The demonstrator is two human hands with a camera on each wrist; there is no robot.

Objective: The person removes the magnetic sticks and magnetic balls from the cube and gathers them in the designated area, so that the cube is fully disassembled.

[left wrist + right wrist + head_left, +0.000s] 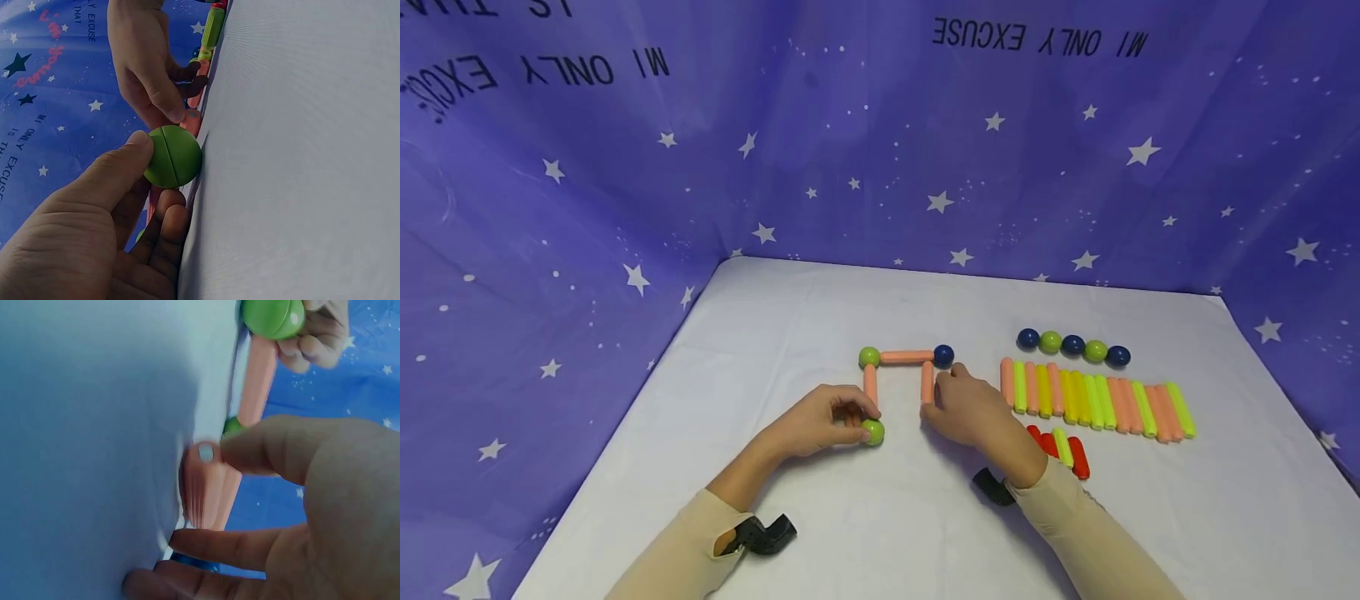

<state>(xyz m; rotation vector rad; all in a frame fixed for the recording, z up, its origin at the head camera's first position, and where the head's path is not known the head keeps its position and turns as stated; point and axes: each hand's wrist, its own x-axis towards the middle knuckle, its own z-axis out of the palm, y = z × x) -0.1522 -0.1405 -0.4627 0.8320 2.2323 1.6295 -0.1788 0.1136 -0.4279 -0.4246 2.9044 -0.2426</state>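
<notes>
My left hand [820, 422] pinches a green ball [174, 156] between thumb and fingers, at the near end of a salmon magnetic stick [870, 385]. That stick runs back to another green ball [869, 357]. From there a second salmon stick [907, 357] reaches across to a navy ball [943, 356]. With thumb and index finger, my right hand [976, 410] holds a third salmon stick [203, 487], whose far end lies by the navy ball. A pale disc shows in its near end in the right wrist view. The pieces form a three-sided shape on the table.
To the right stand a row of navy and green balls [1072, 345] and a long row of salmon, yellow and lime sticks [1097, 400]. Several red and lime short sticks [1079, 458] lie beside my right forearm. A purple starred cloth [940, 167] walls the white table [865, 533].
</notes>
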